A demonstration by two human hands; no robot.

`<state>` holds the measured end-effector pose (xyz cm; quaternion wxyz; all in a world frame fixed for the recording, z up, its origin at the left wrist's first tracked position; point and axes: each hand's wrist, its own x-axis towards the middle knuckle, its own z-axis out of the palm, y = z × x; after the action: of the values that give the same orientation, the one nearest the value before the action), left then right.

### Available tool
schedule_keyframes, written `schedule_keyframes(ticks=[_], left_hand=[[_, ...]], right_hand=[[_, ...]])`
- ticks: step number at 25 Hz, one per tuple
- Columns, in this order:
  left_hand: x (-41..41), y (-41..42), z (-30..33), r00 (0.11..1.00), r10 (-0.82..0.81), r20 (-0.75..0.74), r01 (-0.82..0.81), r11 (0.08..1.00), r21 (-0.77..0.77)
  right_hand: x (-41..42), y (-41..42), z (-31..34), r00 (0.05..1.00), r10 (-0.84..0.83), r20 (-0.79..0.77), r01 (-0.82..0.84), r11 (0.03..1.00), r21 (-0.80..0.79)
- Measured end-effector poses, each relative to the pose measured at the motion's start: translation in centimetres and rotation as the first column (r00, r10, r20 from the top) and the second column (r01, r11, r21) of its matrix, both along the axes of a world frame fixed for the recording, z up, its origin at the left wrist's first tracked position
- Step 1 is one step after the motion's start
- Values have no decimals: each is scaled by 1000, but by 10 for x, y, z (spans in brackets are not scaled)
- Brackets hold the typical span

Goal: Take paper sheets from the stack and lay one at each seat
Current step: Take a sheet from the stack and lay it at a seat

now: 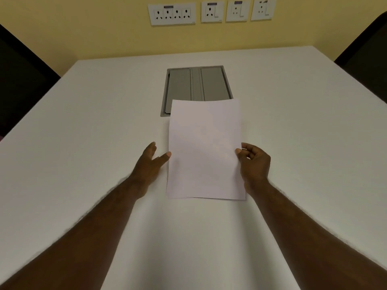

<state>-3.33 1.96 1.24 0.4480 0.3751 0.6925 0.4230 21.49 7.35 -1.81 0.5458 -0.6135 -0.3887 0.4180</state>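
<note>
We see a thin stack of paper sheets (205, 151) lying flat on the white table (83, 143), straight ahead of the person and between both hands. A second sheet's edge peeks out along the near bottom left, so there is more than one (how many, we cannot tell). The stack's far edge overlaps the near end of a grey hatch (196, 84) set into the tabletop.

The left hand (149, 164) is open, fingers spread, its thumb tip touching the stack's left edge. The right hand (254, 164) has its fingers curled, and its thumb pinches the right edge of the paper.

Dark chairs stand at the left (18, 80) and right (364, 59) sides of the table. Wall sockets (211, 11) line the yellow wall beyond.
</note>
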Motion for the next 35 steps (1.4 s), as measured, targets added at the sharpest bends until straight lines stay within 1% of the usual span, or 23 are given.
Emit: schedule_keyframes(ticks=[3,8,12,17,23,27,32,35], left_hand=[[5,-15,25,996,74,51,-76,997,26],[12,-60,93,990,119,69,-131,971,199],[17,-102,134,992,102,69,-117,955,273],[43,-158,166,995,56,84,-79,949,305],[101,-211,181,998,-25,60,4,946,325],[149,-238,183,995,-86,59,64,951,304],[224,-260,174,990,-128,66,108,963,247],[281,-270,161,990,-125,66,109,972,208]], right_hand=[[-3,-20,35,997,45,-63,-42,998,36],[1,-61,101,993,85,-77,-79,994,78],[14,-104,151,994,94,-54,-87,989,120],[44,-168,193,998,55,-24,-50,988,149],[99,-229,215,999,-37,22,34,988,150],[148,-260,219,994,-74,75,64,990,125],[227,-275,218,986,-84,146,71,994,88],[283,-275,208,985,-62,159,52,997,64]])
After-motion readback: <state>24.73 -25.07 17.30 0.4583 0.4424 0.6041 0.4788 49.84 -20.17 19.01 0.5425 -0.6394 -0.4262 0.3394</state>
